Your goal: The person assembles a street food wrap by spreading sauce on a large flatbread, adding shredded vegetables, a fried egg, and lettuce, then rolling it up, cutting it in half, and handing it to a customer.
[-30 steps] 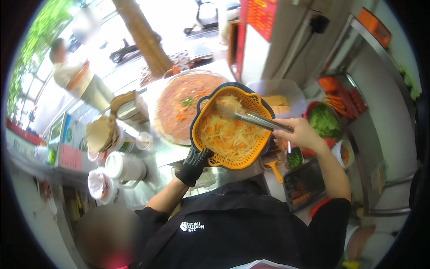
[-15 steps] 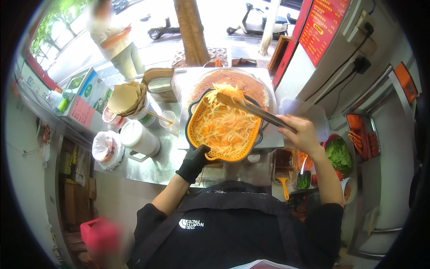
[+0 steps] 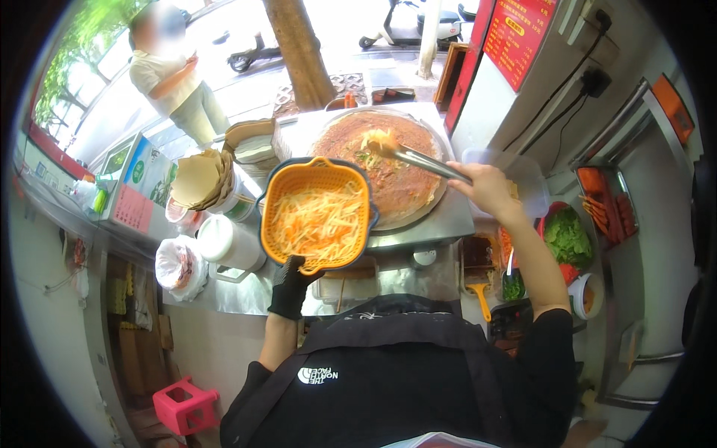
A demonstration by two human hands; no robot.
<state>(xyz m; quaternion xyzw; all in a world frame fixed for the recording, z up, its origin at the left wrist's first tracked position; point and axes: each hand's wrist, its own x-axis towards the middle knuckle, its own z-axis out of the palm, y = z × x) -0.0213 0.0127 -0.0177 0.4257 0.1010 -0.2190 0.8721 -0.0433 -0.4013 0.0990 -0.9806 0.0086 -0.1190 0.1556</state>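
Tongs (image 3: 426,159) have swung onto the crepe (image 3: 407,187), right hand (image 3: 487,188) fingers clamped; gloved left hand (image 3: 290,287) grips the strainer (image 3: 317,213).

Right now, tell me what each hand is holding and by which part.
The left hand, gloved, grips the orange strainer basket by its near rim handle. The right hand holds metal tongs at their back end.

Tongs (image 3: 426,159) out of the basket (image 3: 317,215), now over the crepe (image 3: 396,183), a clump of shreds in their tips. Right hand (image 3: 485,188) moved right and away from basket. Basket lowered off the griddle (image 3: 441,216) toward the body, left hand (image 3: 290,287) at its handle.
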